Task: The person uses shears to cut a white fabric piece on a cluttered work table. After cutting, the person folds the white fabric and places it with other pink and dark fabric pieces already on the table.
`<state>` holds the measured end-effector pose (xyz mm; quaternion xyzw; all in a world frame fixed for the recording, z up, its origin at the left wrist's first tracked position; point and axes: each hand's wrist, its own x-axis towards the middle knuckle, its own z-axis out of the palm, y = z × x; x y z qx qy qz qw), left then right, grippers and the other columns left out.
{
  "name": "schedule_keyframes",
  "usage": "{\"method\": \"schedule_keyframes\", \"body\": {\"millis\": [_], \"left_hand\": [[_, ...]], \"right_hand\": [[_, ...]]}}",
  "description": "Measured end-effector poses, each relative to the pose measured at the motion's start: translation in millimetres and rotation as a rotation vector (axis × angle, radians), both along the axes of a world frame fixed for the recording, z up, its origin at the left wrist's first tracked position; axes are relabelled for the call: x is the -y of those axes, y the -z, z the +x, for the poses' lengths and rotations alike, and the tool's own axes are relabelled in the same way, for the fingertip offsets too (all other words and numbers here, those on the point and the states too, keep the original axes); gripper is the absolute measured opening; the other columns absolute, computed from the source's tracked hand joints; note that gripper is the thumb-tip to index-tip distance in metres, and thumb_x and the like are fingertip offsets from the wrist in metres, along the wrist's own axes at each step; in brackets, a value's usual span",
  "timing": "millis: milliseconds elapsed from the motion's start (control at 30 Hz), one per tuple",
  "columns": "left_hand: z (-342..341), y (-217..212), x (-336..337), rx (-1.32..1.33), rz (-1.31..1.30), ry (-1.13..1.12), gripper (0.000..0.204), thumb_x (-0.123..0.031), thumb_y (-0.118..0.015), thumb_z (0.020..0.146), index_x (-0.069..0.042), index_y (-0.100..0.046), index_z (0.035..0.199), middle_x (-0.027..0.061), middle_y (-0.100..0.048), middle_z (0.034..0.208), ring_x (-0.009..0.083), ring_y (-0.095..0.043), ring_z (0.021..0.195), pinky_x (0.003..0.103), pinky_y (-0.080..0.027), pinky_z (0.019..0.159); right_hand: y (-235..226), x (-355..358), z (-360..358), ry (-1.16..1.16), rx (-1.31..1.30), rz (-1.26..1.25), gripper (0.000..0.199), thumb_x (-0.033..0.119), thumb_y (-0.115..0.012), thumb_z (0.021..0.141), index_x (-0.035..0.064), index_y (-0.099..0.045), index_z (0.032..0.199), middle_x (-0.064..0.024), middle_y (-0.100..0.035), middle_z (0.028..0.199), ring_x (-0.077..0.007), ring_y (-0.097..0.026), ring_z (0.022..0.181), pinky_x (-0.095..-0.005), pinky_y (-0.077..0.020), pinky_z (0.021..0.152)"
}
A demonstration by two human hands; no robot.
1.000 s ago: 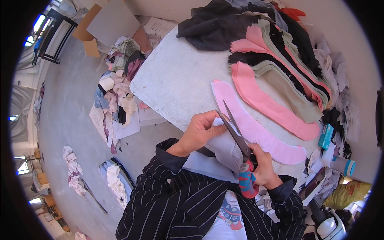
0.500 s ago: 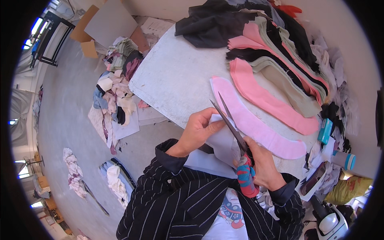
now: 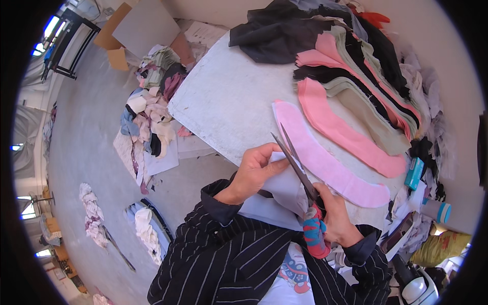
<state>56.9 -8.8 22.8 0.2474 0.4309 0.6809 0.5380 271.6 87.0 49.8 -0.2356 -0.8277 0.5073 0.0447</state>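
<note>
Two hands are working a pale cloth piece [image 3: 277, 185] at the bench [image 3: 229, 101] edge: left hand [image 3: 254, 170] pinching it, right hand [image 3: 335, 218] gripping scissors [image 3: 297, 170], blades now nearer closed, pointing to eleven o'clock, cut advancing

Flattened brown cardboard box [image 3: 118, 38] on the floor, well beyond the far left corner of the white table [image 3: 223, 101], with a large grey sheet of board [image 3: 146, 25] lying over its right side. Small teal rectangular carton [image 3: 414, 173] at the table's right edge, standing on end among the fabric scraps. White cylindrical container with a teal band [image 3: 436, 210] just past the same edge, nearer the lower right corner, lying tilted. No screens or signs to be made out.
</note>
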Motion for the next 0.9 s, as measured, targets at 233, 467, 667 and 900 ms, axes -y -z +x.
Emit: {"method": "schedule_keyframes", "body": {"millis": [233, 467, 667, 900], "left_hand": [[1.0, 3.4, 6.7, 0.012, 0.013, -0.001, 0.019, -0.008, -0.063, 0.093, 0.001, -0.061, 0.111, 0.0035, -0.066, 0.096, 0.0071, -0.06, 0.085, 0.022, -0.049, 0.076], [1.5, 2.9, 19.3, -0.16, -0.071, 0.007, 0.02, -0.01, -0.063, 0.094, 0.002, -0.061, 0.109, 0.0029, -0.063, 0.097, 0.0077, -0.057, 0.089, 0.022, -0.047, 0.079], [2.4, 0.1, 23.3, -0.202, 0.03, -0.025, 0.02, -0.008, -0.061, 0.095, 0.003, -0.061, 0.112, 0.001, -0.064, 0.098, 0.0039, -0.056, 0.088, 0.019, -0.046, 0.077], [6.2, -1.7, 24.7, -0.093, -0.029, -0.054, 0.019, -0.01, -0.064, 0.094, 0.002, -0.061, 0.108, 0.0026, -0.064, 0.098, 0.0075, -0.058, 0.089, 0.023, -0.047, 0.079]], "right_hand": [[5.7, 1.0, -2.3, 0.019, -0.099, -0.038, 0.055, 0.023, -0.074, 0.071, 0.0023, -0.051, 0.117, -0.0164, -0.06, 0.077, -0.0363, -0.061, 0.066, -0.0348, -0.0488, 0.061], [6.1, 7.5, -4.2, 0.019, -0.003, -0.042, 0.055, 0.024, -0.074, 0.07, 0.0021, -0.052, 0.115, -0.016, -0.061, 0.079, -0.0356, -0.062, 0.067, -0.0357, -0.0492, 0.063], [-7.2, 5.4, -15.0, -0.058, 0.077, -0.002, 0.061, 0.03, -0.073, 0.07, 0.002, -0.049, 0.119, -0.0181, -0.059, 0.08, -0.0375, -0.061, 0.07, -0.0399, -0.0477, 0.063], [-7.8, 6.6, -9.6, -0.076, 0.07, 0.006, 0.057, 0.019, -0.073, 0.072, 0.0017, -0.047, 0.12, -0.0163, -0.057, 0.073, -0.0339, -0.061, 0.064, -0.0363, -0.0484, 0.063]]}}
